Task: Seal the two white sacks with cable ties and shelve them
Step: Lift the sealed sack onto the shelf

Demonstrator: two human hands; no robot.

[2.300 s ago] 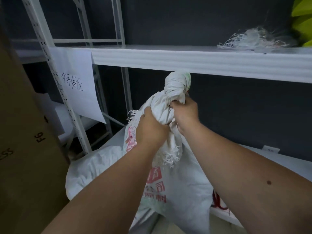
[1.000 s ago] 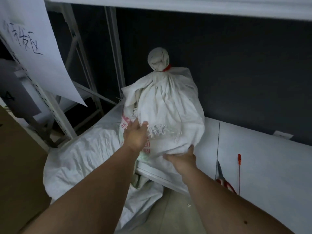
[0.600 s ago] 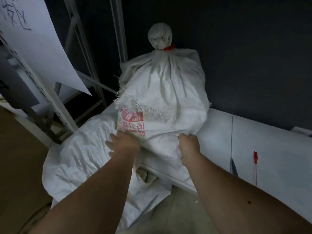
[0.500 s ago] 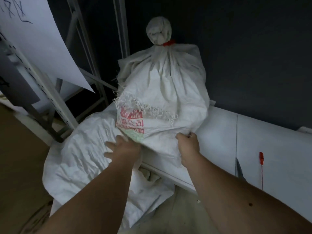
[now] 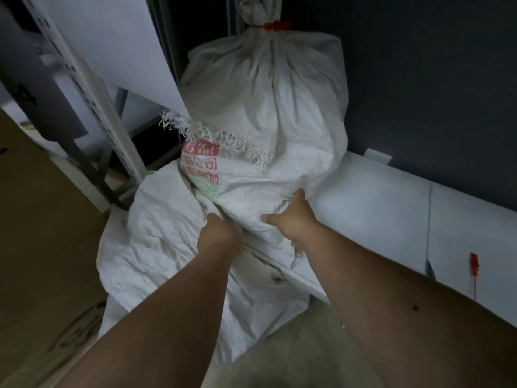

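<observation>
Upright on the white shelf [image 5: 377, 208]: tied white sack [image 5: 268, 113], neck cinched by a red cable tie [image 5: 275, 25], red print low on its front. Slumped below, leaning against the shelf edge: second white sack [image 5: 156, 242], crumpled. Spare red cable tie [image 5: 474, 266] lying farther right on the shelf.

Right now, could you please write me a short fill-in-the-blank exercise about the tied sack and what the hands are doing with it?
1. The upright sack is tied at its neck with a ____ cable tie.
2. Both hands, left hand and right hand, hold the sack near its ____.
3. A second sack lies slumped to the ____ of the upright one.
4. A spare cable tie lies on the white ____, right of the hands.

Missing words: red; bottom; left; shelf
</observation>
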